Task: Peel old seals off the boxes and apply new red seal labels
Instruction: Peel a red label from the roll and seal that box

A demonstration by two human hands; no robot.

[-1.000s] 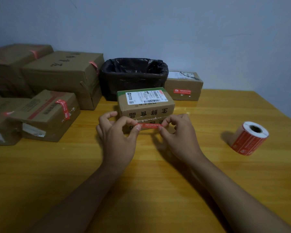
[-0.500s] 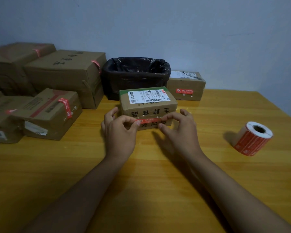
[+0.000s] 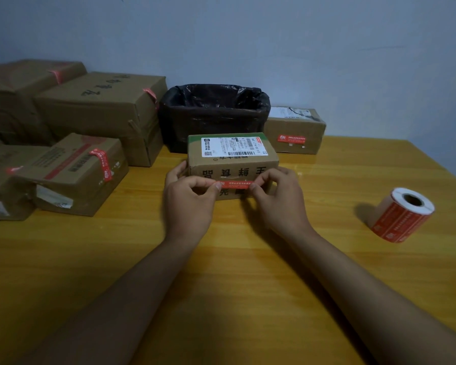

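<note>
A small cardboard box (image 3: 232,164) with a white shipping label on top stands in the middle of the wooden table. A red seal label (image 3: 234,184) lies stretched level across the box's front face. My left hand (image 3: 190,204) pinches the label's left end and my right hand (image 3: 277,201) pinches its right end. Whether the strip is stuck down on the cardboard I cannot tell. A roll of red seal labels (image 3: 402,216) lies on its side to the right, apart from both hands.
Several cardboard boxes (image 3: 74,172) with red seals crowd the left side. A bin lined with a black bag (image 3: 213,117) stands behind the small box. Another sealed box (image 3: 294,131) sits at the back right. The wooden table (image 3: 221,285) extends toward me.
Both hands have carried the red label up from the box's lower front edge to the middle of its front face.
</note>
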